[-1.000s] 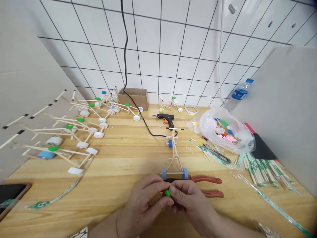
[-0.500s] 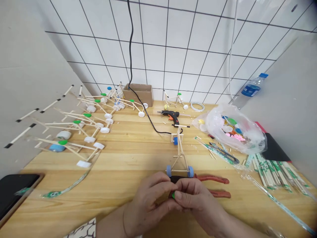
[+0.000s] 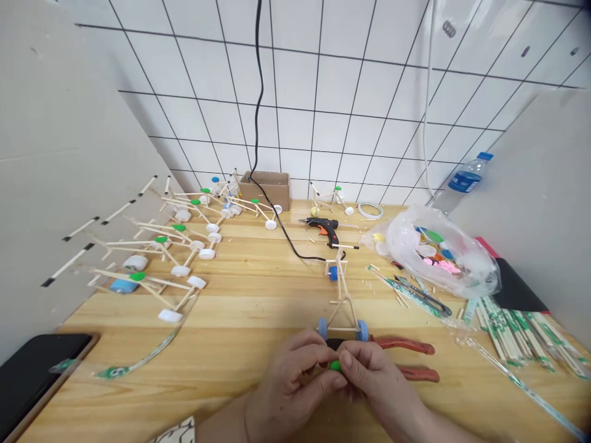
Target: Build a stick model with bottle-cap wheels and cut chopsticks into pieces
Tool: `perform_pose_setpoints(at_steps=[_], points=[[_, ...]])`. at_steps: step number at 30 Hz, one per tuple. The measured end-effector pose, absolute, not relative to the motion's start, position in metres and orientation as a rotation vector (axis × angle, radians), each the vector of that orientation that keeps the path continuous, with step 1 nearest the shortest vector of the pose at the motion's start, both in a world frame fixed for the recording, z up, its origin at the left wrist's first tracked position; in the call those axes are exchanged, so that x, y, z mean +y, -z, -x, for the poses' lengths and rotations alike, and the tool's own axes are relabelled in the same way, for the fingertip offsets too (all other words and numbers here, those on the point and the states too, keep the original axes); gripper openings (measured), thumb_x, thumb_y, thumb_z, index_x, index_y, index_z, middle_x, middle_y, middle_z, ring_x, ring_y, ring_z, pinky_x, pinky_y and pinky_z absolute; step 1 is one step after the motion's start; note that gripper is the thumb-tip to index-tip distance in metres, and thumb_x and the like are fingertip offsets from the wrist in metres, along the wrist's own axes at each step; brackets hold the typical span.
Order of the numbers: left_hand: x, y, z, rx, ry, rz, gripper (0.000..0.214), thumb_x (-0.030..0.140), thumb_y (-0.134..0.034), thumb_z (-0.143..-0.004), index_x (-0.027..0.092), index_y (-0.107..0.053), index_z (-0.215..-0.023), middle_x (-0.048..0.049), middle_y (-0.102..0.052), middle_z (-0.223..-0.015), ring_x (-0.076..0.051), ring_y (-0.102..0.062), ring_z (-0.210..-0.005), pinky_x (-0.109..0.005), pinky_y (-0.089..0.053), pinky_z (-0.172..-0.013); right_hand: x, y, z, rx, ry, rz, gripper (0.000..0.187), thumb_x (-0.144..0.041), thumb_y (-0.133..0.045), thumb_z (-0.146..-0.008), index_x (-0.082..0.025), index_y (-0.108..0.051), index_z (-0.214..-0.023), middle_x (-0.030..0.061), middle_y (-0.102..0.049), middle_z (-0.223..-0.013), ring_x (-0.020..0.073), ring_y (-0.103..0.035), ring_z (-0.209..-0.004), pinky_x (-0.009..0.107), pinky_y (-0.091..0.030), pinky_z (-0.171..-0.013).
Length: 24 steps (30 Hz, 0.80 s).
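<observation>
The right hand (image 3: 383,384) pinches a small green piece (image 3: 335,365) between thumb and fingers, while the left hand (image 3: 295,384) is curled against its other side; whether that one grips it too, I cannot tell. The piece is just on the near side of a wooden-stick tricycle (image 3: 345,297) with blue wheels and red-handled pliers (image 3: 406,344), which rest on the wooden surface (image 3: 258,307).
</observation>
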<state>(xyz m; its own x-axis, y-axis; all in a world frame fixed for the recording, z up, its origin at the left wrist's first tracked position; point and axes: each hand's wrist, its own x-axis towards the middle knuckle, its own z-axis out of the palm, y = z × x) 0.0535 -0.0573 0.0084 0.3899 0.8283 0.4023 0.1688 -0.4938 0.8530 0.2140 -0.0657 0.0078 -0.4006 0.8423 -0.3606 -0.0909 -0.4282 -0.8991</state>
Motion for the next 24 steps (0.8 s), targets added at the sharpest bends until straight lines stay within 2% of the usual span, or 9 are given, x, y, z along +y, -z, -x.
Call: perform_pose_setpoints(at_steps=[3,8,12,15,24], points=[[-0.0552,-0.0065,-0.0522,0.876,-1.188,-1.953,0.019,0.028,-0.057,-0.08,0.014,-0.07,-0.078,-0.0046,-0.058,-0.064,-0.012,-0.055,-0.06,-0.019,-0.046,-0.055,-0.0661,-0.008,-0.2133,-1.031,-1.955,1.116,0.042,-0.057,-0.062,-0.069,-0.017,-0.052,-0.058,-0.0013,-0.045,-0.051,0.0083,-0.035,-0.046,0.025,-0.019,-0.046],[-0.0549,-0.0063,-0.05,0.837,-1.193,-2.046,0.017,0.027,-0.059,-0.08,0.014,-0.07,-0.08,-0.0046,-0.058,-0.065,-0.012,-0.055,-0.061,-0.018,-0.046,-0.057,-0.0642,-0.0098,-0.2127,-0.891,-2.023,1.089,0.039,-0.047,-0.069,-0.067,-0.014,-0.051,-0.06,-0.0041,-0.043,-0.049,0.0046,-0.033,-0.045,0.021,-0.017,-0.045],[-0.0562,-0.0081,-0.0503,0.797,-1.142,-1.842,0.023,0.03,-0.056,-0.082,0.013,-0.068,-0.091,-0.0078,-0.061,-0.074,-0.015,-0.057,-0.07,-0.023,-0.048,-0.064,-0.0631,-0.0105,-0.2135,-0.882,-1.992,1.086,0.04,-0.047,-0.069,-0.067,-0.013,-0.049,-0.06,-0.0051,-0.042,-0.048,0.0042,-0.033,-0.045,0.02,-0.019,-0.045],[-0.055,-0.0096,-0.0522,0.837,-1.109,-1.666,0.025,0.032,-0.054,-0.083,0.014,-0.069,-0.093,-0.0064,-0.062,-0.071,-0.015,-0.057,-0.068,-0.024,-0.047,-0.064,-0.0632,-0.0086,-0.2148,-0.939,-1.987,1.09,0.041,-0.049,-0.068,-0.068,-0.013,-0.051,-0.062,-0.0043,-0.044,-0.048,0.0041,-0.033,-0.045,0.02,-0.02,-0.045],[-0.0561,-0.0089,-0.055,0.807,-1.004,-1.418,0.024,0.037,-0.063,-0.075,0.014,-0.071,-0.075,-0.0042,-0.06,-0.065,-0.014,-0.055,-0.062,-0.025,-0.044,-0.059,-0.0672,-0.0036,-0.2131,-0.944,-1.967,1.092,0.044,-0.053,-0.064,-0.069,-0.014,-0.048,-0.057,-0.0046,-0.044,-0.045,0.0045,-0.034,-0.041,0.02,-0.02,-0.043]])
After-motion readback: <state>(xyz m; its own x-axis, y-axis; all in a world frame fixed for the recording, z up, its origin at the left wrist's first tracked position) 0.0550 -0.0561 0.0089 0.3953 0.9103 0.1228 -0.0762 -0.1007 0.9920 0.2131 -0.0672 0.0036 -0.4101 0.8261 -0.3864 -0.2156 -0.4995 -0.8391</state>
